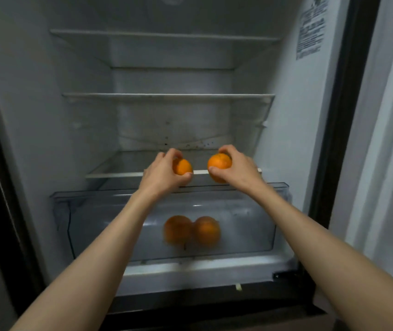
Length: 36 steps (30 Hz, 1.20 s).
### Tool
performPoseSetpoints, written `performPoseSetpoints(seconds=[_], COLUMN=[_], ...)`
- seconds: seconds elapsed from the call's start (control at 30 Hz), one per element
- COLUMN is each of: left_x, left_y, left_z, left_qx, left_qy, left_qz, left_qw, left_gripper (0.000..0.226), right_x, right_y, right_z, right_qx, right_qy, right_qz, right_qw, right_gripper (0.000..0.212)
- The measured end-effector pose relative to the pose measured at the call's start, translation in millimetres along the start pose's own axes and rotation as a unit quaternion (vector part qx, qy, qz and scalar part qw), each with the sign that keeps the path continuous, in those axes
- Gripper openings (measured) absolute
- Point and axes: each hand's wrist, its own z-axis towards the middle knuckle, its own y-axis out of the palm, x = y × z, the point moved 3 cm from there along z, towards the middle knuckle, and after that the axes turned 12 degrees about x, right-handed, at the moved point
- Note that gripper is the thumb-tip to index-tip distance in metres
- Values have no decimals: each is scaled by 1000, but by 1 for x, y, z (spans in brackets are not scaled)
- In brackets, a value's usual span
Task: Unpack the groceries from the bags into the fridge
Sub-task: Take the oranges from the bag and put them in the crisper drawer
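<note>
The fridge stands open in front of me. My left hand (164, 172) grips one orange (183, 167) at the front edge of the lowest glass shelf (119, 174). My right hand (235, 167) holds a second, larger orange (219, 163) at the same height, just to the right. Below them, two more oranges (192, 231) lie side by side in the clear crisper drawer (83, 225), seen blurred through its front wall. No bags are in view.
Two upper glass shelves (166, 96) carry nothing. The fridge door (386, 139) hangs open at the right with a door bin on it. A printed label (311, 29) sits on the right inner wall. Dark frame edges run down both sides.
</note>
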Motion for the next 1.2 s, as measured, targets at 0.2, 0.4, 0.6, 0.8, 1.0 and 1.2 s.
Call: performPoseSetpoints(seconds=[0.2,0.4,0.6,0.8,1.0,1.2], left_x=[-12,-12,-6,-1,-17,-48], left_y=[19,27,23,13,-12,-81], left_z=[2,3,-9,-29,-88,-181], left_qx=[-61,-163,-56,-20,-7,26], left_qy=[28,9,64,115,181,165], left_qz=[88,209,239,191,126,130], left_qw=[994,964,967,975,975,977], left_gripper=[40,44,63,49,46,52], right_x=[18,20,19,12,2,-51], right_y=[22,31,29,21,31,40], right_z=[1,8,-2,-31,-90,-193], right_qx=[-84,-174,-175,17,45,-31], right_qy=[-33,-24,-44,-141,-141,-153], right_qz=[-160,-214,-215,-201,-108,-72], right_qw=[983,961,960,969,983,985], right_gripper=[40,44,66,51,56,55])
